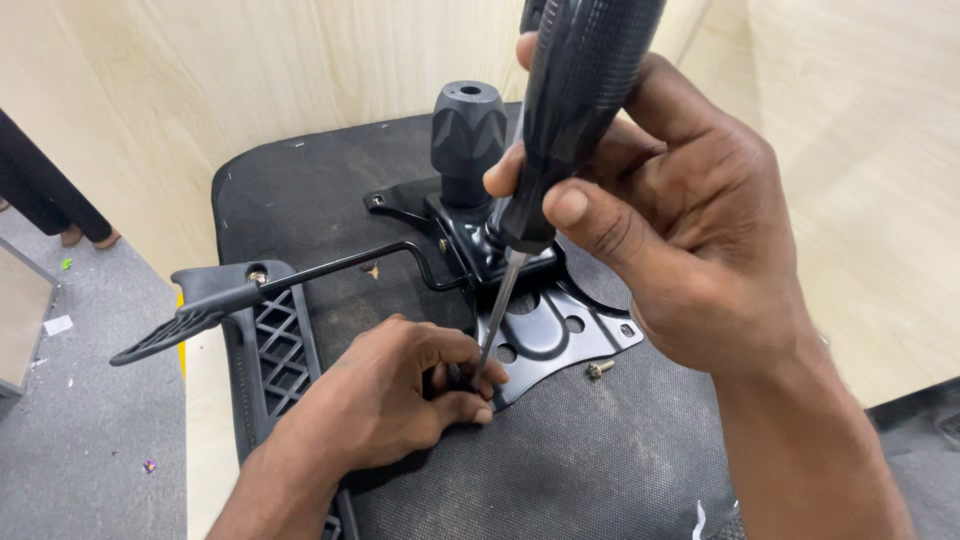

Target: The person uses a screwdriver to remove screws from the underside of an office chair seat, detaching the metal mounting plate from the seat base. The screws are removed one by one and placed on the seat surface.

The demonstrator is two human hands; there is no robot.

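My right hand [690,240] grips the black ribbed handle of a screwdriver [575,110], held upright with its metal shaft running down to the left. My left hand [400,395] pinches the shaft's tip at a corner of a black metal chair mechanism plate [545,335]. The plate lies on the upturned black fabric underside of a chair seat [590,460]. A black cylinder knob [468,135] rises from the plate, and a thin lever with a black paddle handle [190,320] sticks out to the left. One loose screw [599,369] lies on the fabric beside the plate.
A black plastic lattice armrest bracket [275,350] is fixed at the seat's left edge. The seat rests on a pale wooden tabletop [850,150]. Grey floor [90,450] with small scraps lies to the left, where a person's feet [85,238] stand.
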